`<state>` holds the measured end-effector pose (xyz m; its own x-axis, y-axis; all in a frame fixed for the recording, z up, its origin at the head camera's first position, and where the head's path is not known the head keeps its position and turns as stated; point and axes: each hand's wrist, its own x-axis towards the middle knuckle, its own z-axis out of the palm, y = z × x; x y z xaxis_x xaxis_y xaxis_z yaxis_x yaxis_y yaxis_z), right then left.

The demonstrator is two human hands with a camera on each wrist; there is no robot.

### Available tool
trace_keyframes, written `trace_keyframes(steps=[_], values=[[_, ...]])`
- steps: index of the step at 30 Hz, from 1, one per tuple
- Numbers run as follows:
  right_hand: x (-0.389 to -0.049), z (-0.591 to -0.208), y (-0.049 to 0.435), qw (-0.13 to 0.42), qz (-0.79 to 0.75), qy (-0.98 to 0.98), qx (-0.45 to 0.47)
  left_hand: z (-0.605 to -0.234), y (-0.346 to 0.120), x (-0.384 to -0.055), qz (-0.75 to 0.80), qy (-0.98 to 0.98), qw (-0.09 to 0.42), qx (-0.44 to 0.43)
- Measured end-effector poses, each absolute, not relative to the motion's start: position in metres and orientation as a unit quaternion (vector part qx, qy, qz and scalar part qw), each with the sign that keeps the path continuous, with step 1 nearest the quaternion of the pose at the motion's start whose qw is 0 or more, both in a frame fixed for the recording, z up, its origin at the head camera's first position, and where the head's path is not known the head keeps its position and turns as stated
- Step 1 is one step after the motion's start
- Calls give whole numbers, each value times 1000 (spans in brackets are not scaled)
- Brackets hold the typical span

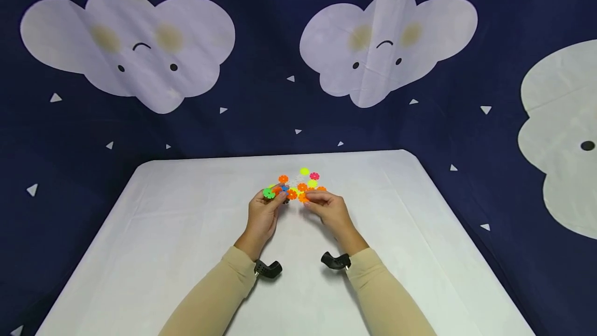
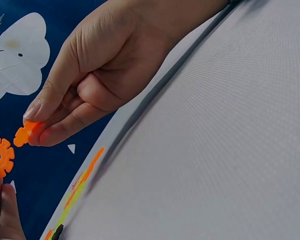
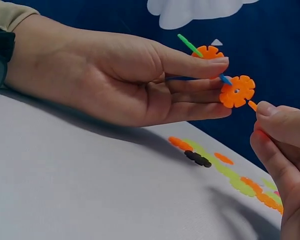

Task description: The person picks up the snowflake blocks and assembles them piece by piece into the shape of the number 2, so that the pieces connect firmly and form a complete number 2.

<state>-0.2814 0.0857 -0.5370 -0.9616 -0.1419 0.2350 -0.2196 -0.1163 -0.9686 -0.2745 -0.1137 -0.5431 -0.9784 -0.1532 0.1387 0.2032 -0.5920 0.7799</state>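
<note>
Two sleeves (image 1: 210, 294) nearest — left hand (image 1: 263, 214) holds perhaps four joined discs (image 1: 284, 189), right hand (image 1: 331, 209) pinches one orange disc (image 2: 23, 134).

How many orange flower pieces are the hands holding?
3. The left hand has two: one orange piece by the green piece, another orange piece by the blue piece. The right hand pinches the third orange piece. More may be hidden.

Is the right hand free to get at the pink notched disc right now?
Probably not yet: the right hand pinches an orange notched disc. Otherwise the pink notched disc looks within reach, lying uncovered on the white table beyond.
</note>
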Motion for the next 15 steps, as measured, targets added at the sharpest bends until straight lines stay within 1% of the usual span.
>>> trace_keyframes(steps=[12,15], values=[[-275,-537,80,4,768,-626,131,-541,-113,-273,-890,-447,87,-25],[-275,-536,79,7,769,-625,134,-541,-113,-273,-890,-446,85,-27]])
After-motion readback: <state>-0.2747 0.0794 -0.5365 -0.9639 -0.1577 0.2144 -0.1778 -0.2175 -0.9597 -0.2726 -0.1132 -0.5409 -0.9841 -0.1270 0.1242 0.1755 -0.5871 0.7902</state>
